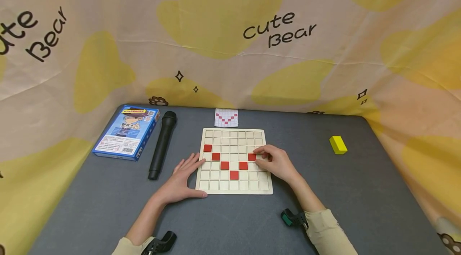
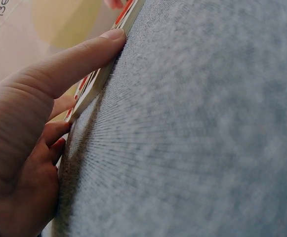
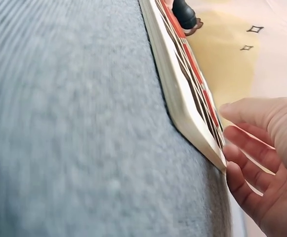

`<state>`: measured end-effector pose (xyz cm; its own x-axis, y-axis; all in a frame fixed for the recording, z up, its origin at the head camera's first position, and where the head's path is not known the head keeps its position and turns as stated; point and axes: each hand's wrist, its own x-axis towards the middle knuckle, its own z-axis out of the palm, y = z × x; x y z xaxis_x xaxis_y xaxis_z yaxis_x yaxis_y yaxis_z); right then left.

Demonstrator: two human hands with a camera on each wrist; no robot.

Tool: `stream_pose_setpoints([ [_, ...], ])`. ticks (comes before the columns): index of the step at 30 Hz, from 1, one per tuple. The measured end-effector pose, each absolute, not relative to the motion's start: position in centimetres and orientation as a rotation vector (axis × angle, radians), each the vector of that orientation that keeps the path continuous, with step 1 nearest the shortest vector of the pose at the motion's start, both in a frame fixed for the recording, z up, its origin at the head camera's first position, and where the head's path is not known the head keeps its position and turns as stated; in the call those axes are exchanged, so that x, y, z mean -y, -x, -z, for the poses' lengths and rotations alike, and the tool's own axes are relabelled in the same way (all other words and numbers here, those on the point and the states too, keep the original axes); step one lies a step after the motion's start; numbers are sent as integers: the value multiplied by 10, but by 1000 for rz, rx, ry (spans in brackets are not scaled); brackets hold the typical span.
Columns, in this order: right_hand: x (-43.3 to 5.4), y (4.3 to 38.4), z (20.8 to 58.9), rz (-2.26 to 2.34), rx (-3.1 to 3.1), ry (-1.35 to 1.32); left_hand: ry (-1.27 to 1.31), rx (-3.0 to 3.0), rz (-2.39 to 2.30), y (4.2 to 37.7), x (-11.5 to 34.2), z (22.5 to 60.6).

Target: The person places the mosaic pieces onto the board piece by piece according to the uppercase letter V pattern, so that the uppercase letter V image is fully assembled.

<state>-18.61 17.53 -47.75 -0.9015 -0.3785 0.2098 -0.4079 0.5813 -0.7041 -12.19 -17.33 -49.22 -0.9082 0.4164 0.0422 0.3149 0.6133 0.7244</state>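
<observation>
A cream square board point(image 1: 202, 187) with a grid of cells lies on the grey table. Several red square tiles point(image 1: 234, 175) stand out in a V shape across it. My left hand point(image 1: 181, 181) spreads at its left side, fingertips on the left edge and thumb point(image 2: 114, 34) on the near-left corner. At the right side, my right hand point(image 1: 279, 161) has bent fingers, its thumb and index fingertips at the uppermost red tile point(image 1: 251, 157) of the right arm. In the right wrist view the other fingers point(image 3: 237, 177) curl by the board's edge. I cannot tell whether that tile is pinched.
Behind the board lies a small card point(image 1: 226, 118) with a V of red squares. To the left are a black microphone point(image 1: 163, 145) and a blue box point(image 1: 126, 133); far right, a yellow block point(image 1: 338, 145). A patterned cloth point(image 1: 223, 67) hangs behind the table.
</observation>
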Motion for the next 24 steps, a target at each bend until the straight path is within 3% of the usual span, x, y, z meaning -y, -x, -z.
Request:
stream_pose_setpoints([
  [24, -256, 153, 475, -1120, 2816, -464, -618, -2693, -1186, 121, 173, 491],
])
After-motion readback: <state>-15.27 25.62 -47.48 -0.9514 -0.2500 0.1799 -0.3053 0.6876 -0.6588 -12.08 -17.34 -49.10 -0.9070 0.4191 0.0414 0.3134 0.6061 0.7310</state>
